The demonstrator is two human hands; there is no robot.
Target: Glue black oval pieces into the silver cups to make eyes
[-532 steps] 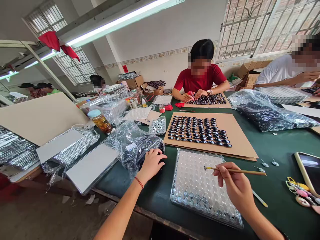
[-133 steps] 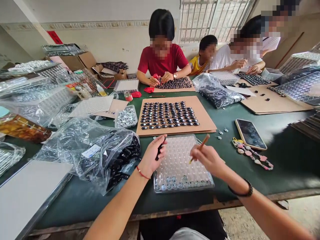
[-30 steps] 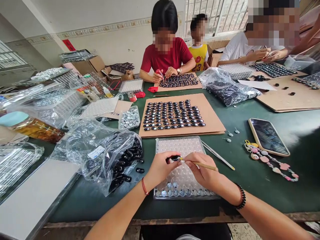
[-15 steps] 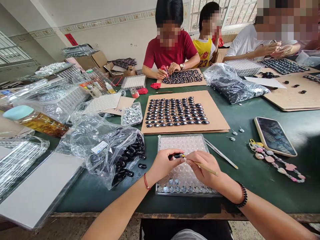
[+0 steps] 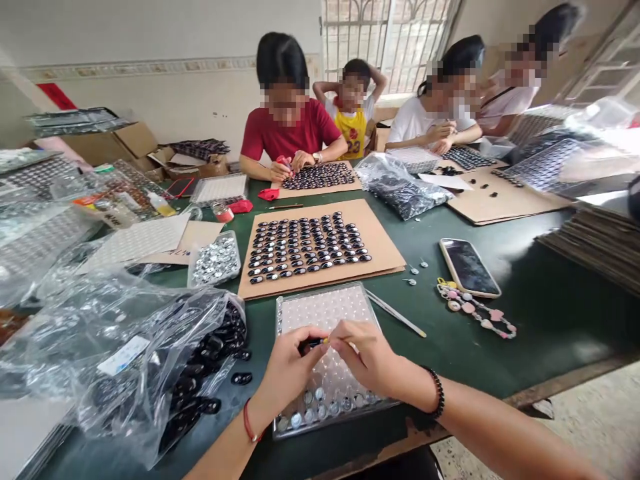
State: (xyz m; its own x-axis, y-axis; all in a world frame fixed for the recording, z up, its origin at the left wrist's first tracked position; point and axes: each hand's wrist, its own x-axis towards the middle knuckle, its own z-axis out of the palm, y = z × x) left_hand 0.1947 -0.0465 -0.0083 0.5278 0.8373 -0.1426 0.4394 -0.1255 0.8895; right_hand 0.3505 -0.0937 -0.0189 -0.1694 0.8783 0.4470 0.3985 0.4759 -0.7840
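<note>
Bare left hand [image 5: 290,367]: grip pinched, thumb against fingers, on a glossy black elongated piece [image 5: 310,343], held just above the clear plastic tray with round cavities [image 5: 325,310]. Bare right hand [image 5: 370,357]: grip also pinched tight, apparently on a thin yellowish-tipped tool [image 5: 326,341], mostly hidden; tip meets the piece's right end, exact contact too small to tell. Step in hand, my read: fine tip work on that one piece. Calls for a steady left pinch and light right-hand control. Small round silvery discs [image 5: 297,420] line the tray's near edge. More glossy black pieces [image 5: 200,373] spill from the crinkled clear plastic bag [image 5: 125,320], left on the dark green worktop [image 5: 480,373]. Black oval pieces in rows [image 5: 305,247] lie on brown cardboard beyond.
</note>
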